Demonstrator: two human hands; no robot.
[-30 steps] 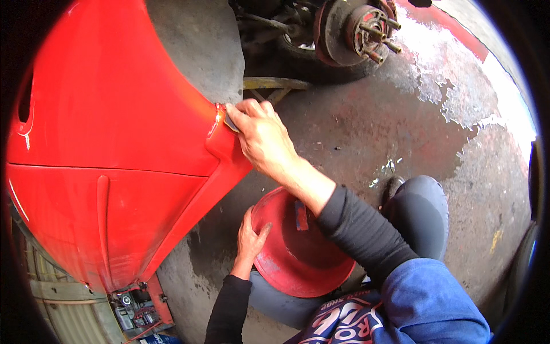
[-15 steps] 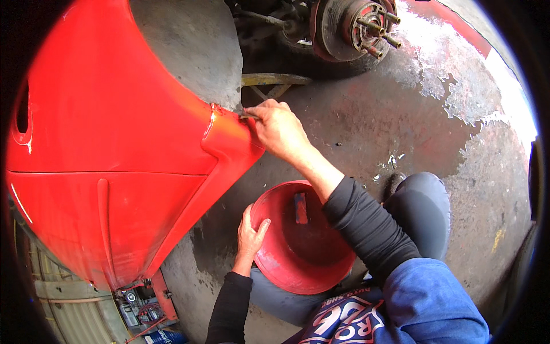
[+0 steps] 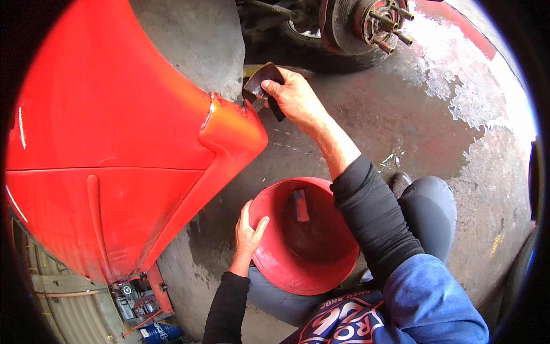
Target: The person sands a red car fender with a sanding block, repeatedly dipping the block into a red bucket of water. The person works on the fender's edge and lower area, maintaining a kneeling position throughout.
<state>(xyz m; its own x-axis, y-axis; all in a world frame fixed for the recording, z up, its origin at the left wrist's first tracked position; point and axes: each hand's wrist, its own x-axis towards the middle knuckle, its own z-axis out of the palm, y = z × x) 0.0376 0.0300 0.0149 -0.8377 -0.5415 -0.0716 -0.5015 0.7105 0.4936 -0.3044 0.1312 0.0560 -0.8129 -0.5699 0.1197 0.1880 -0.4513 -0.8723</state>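
Red car panel (image 3: pixel 132 114) on the left! Near, clasping the left rim of a bucket (image 3: pixel 276 246) with the left hand (image 3: pixel 247 235); well apart, far, by the panel's corner, pinching a dark sheet (image 3: pixel 258 82) in the right hand (image 3: pixel 295 94).

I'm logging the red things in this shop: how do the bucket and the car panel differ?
The bucket is round and hollow, while the car panel is broad, with a line running across it. The bucket looks duller and scuffed; the car panel is brighter and glossier. The left hand holds the bucket's rim; the right hand, gripping a dark sheet, is by the car panel's corner. Both are red.
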